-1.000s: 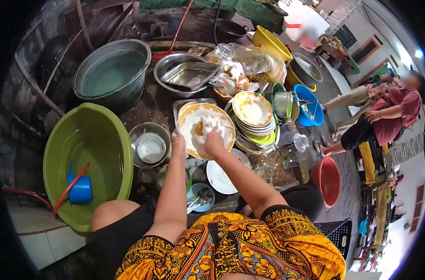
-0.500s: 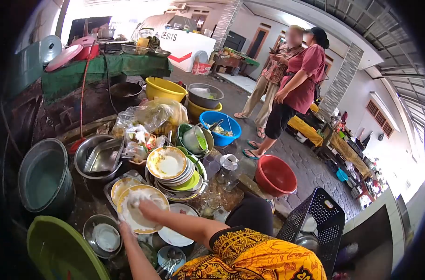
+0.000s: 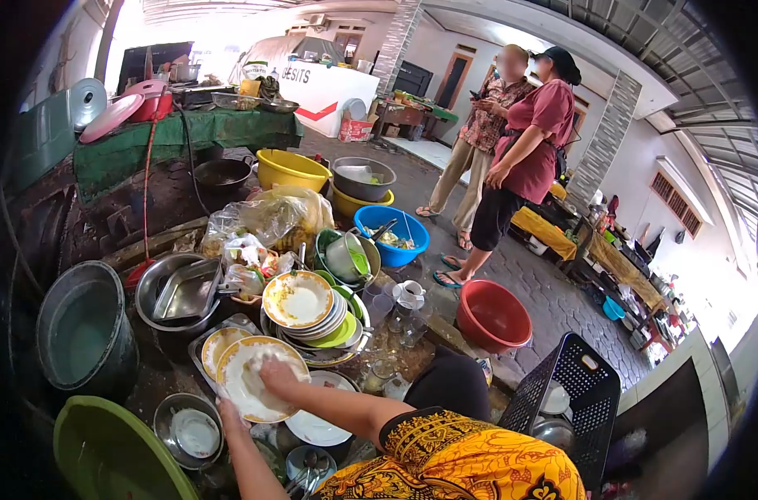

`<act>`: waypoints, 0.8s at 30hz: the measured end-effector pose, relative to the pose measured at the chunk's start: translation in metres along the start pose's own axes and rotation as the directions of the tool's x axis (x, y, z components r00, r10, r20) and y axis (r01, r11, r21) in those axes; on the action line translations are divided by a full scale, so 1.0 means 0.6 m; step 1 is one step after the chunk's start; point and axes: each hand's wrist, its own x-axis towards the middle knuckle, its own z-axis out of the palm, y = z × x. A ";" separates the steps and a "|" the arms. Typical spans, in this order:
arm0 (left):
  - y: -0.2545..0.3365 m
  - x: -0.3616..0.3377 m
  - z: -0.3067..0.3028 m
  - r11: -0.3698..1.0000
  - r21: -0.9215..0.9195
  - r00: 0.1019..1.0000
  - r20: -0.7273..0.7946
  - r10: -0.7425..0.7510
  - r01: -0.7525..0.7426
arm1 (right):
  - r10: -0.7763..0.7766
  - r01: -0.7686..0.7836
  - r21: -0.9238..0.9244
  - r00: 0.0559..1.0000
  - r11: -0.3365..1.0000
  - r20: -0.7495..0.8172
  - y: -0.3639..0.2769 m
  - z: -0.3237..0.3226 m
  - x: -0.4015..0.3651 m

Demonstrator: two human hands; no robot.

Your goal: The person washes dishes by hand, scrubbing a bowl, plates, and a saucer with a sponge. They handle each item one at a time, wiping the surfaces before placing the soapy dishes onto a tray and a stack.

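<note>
A white plate with a yellow patterned rim (image 3: 239,382) is tilted in front of me, streaked with white suds. My left hand (image 3: 232,417) grips its lower left edge. My right hand (image 3: 279,380) presses on the plate's face with its fingers bent. Whatever lies under those fingers is hidden. Another yellow-rimmed plate (image 3: 218,343) sits just behind on a metal tray. Below my right forearm is a white plate (image 3: 316,427). Spoons (image 3: 314,463) rest in a small bowl near my knees. To the left, a metal bowl (image 3: 164,417) holds a smaller white dish.
Stacked dirty plates (image 3: 297,300) stand ahead, beside glasses (image 3: 412,329). A green tub (image 3: 104,454) and a dark water bucket (image 3: 83,325) are at left. A red basin (image 3: 493,315) and a black crate (image 3: 591,400) are at right. Two people (image 3: 521,137) stand beyond.
My right hand has slid from the plate's left part toward its middle right. My left hand still grips the edge. The view has shifted slightly.
</note>
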 end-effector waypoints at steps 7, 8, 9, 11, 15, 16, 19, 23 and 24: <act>-0.020 0.057 -0.059 0.990 -0.055 0.991 0.009 0.134 -0.133 | -0.401 0.392 0.310 0.915 0.866 -0.036 -0.031 0.017 -0.072; -0.013 0.049 -0.062 0.993 -0.010 0.993 -0.041 0.113 -0.114 | -0.368 0.303 0.263 0.895 0.916 0.251 -0.006 0.004 -0.069; -0.003 0.036 -0.057 0.993 -0.010 0.992 -0.047 0.113 -0.114 | -0.295 0.230 0.188 0.805 0.955 0.515 0.015 -0.014 -0.063; 0.009 0.012 -0.039 0.988 -0.002 0.985 -0.076 0.154 -0.155 | -0.349 0.357 0.030 0.889 0.934 0.297 0.042 -0.053 -0.046; -0.003 0.018 -0.027 0.999 -0.018 0.996 -0.078 0.034 -0.036 | -0.039 0.053 -0.080 0.986 0.995 0.163 0.016 -0.014 0.006; -0.003 0.013 -0.018 1.000 0.016 0.998 -0.058 0.025 -0.024 | -0.076 0.078 0.001 0.974 0.997 0.215 -0.007 -0.003 0.009; 0.016 -0.042 0.023 0.998 0.043 0.998 0.035 0.052 -0.053 | -0.221 0.222 0.275 0.975 0.935 -0.038 -0.079 0.014 -0.028; -0.026 0.070 -0.082 0.999 0.001 0.997 -0.062 0.045 -0.045 | -0.358 0.279 0.426 0.926 0.861 0.118 -0.055 0.009 -0.087; -0.017 0.056 -0.080 0.994 -0.080 0.997 -0.037 0.074 -0.077 | -0.454 0.344 0.458 0.878 0.819 0.152 -0.040 0.016 -0.092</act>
